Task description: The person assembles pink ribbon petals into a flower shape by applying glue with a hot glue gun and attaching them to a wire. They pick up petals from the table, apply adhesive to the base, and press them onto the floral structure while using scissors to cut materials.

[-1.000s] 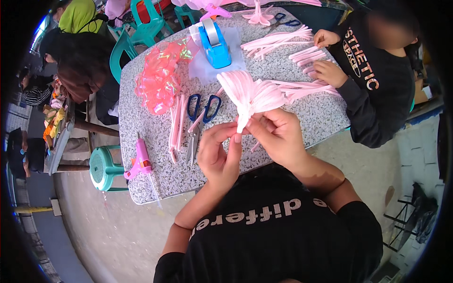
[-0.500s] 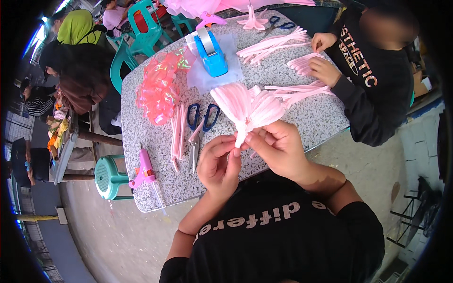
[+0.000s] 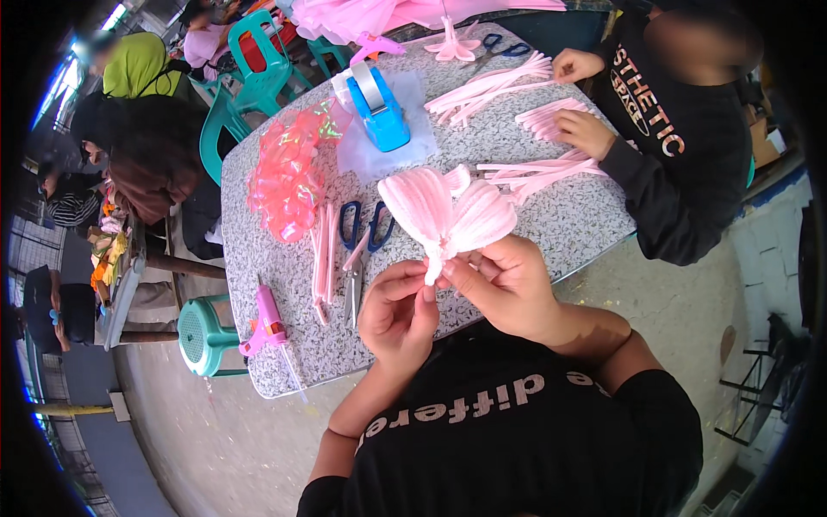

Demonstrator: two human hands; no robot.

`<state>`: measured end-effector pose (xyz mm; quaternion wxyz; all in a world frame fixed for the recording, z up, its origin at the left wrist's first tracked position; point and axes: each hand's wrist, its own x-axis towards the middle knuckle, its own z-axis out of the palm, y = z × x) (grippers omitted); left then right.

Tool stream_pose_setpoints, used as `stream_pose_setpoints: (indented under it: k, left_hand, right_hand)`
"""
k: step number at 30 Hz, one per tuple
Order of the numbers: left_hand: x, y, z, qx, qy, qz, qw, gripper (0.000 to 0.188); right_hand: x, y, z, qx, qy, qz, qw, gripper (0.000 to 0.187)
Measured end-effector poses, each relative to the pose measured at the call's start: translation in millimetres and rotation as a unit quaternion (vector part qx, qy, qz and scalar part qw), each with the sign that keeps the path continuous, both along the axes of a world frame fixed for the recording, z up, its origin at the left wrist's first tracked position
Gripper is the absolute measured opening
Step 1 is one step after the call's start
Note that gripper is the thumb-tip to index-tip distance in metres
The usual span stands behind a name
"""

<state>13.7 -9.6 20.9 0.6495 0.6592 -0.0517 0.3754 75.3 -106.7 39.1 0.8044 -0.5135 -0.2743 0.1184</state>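
Note:
A pale pink flower (image 3: 450, 209) made of fuzzy pipe cleaners stands petals up between my hands, above the table's near edge. My left hand (image 3: 399, 312) is closed, its thumb and fingertips pinching the whitish lower tip of the stem. Just above that, my right hand (image 3: 510, 284) grips the base of the petals between thumb and fingers. Beyond my left hand lie dark-handled scissors (image 3: 353, 258) and a small bundle of pink pipe cleaners (image 3: 324, 258). A pink glue gun (image 3: 269, 319) rests at the table's near left corner.
The speckled table (image 3: 568, 224) also bears crinkled iridescent pink film (image 3: 289, 172), a blue tape dispenser (image 3: 383, 116), loose pipe cleaners (image 3: 491, 86), a finished pink flower (image 3: 452, 43) and a second glue gun (image 3: 376, 46). A co-worker (image 3: 680, 146) sits at the right. A green stool (image 3: 207, 336) stands left.
The flower has turned and tipped slightly in my fingers, its petals spreading a little differently. Across the table, the co-worker's hands have shifted slightly around the pipe cleaners.

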Motion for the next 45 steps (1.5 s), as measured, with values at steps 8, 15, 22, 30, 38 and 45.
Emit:
stream_pose_setpoints:
  k: [8, 15, 22, 30, 38, 45]
  left_hand:
    - [-1.0, 2.0, -2.9, -0.025, -0.004, -0.015, 1.0, 0.011]
    - [-0.5, 1.4, -2.9, -0.022, 0.002, -0.009, 1.0, 0.012]
    - [-2.6, 1.2, -4.6, -0.037, 0.009, -0.015, 0.999, 0.013]
    - [-4.3, -3.6, -6.8, -0.033, 0.028, -0.002, 0.999, 0.011]
    - [-9.0, 7.0, 36.2, 0.068, 0.065, -0.023, 0.995, 0.02]
    - [-25.5, 11.0, 35.2, 0.137, 0.117, 0.029, 0.983, 0.028]
  right_hand:
    - [-1.6, -3.2, 2.5, -0.017, -0.034, -0.016, 0.999, 0.007]
    - [0.8, -7.0, 3.7, -0.043, -0.068, -0.002, 0.997, 0.008]
    - [4.6, -13.3, 11.5, -0.082, -0.158, 0.035, 0.983, 0.014]
    - [4.2, -11.2, 14.8, -0.079, -0.258, -0.078, 0.96, 0.012]
    - [17.6, -20.6, 47.0, -0.111, -0.289, -0.034, 0.95, 0.013]
    - [16.9, -16.4, 36.9, -0.13, -0.224, 0.13, 0.957, 0.016]
